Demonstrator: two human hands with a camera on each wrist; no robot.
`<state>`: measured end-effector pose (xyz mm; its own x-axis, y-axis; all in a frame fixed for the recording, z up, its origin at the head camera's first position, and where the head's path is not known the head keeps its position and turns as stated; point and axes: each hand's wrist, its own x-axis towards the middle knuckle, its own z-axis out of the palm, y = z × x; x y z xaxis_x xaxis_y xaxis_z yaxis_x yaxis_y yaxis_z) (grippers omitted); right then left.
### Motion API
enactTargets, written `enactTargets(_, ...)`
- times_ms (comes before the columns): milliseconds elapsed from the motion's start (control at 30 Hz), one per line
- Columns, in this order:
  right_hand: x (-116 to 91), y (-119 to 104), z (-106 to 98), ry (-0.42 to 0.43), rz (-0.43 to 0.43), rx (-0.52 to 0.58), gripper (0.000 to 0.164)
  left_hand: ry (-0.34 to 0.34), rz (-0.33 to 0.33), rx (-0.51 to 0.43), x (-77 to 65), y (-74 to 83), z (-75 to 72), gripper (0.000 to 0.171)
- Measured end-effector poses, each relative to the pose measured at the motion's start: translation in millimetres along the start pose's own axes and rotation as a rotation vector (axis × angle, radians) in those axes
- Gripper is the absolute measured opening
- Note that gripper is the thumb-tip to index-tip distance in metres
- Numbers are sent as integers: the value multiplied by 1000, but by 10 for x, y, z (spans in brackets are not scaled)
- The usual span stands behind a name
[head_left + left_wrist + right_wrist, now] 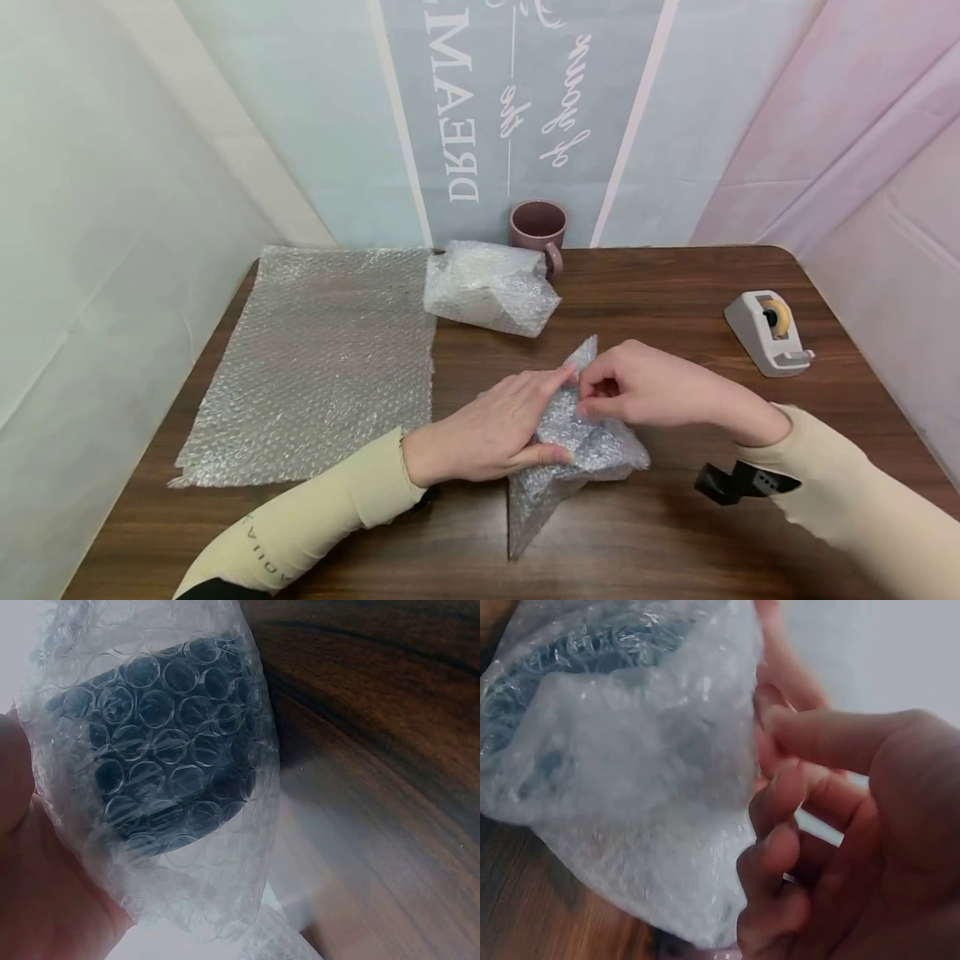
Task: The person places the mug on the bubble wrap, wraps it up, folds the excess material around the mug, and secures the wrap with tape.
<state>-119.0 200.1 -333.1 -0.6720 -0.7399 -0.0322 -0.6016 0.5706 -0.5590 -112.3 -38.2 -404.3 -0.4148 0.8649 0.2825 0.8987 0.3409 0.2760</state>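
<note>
Evidently, the step in hand is the closing of a bubble-wrap bundle (592,446), which lies on the table (652,542) beneath both hands; a dark item (165,742) shows through its film. Left hand (495,425): fingers extended and somewhat apart, pressing on the wrap. Right hand (637,387): fingers curled, thumb and fingertips apparently pinching the wrap's edge; whether tape lies between them cannot be told. The next move seems to call for steady pressure from the left hand while the right secures the fold. Count: two hands; one bundle in work; one wrapped parcel (491,287) behind it; one flat sheet (322,358), at left; one mug (536,229), upright behind the parcel; one tape dispenser (765,333), at right.
</note>
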Motion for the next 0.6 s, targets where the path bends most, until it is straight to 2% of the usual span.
enactTargets(200,122,-196,71,5,237,-262,26,3,-14,-12,-3,10,-4,96)
enactTargets(367,145,-282,97,52,349,-413,30,17,-2,-10,5,-3,0,96)
enactTargets(467,141,-246,55,51,375,-398,37,18,8,-19,9,-11,3,94)
enactTargets(600,135,-113,-23,5,367,-263,39,2,5,-28,4,-6,-4,91)
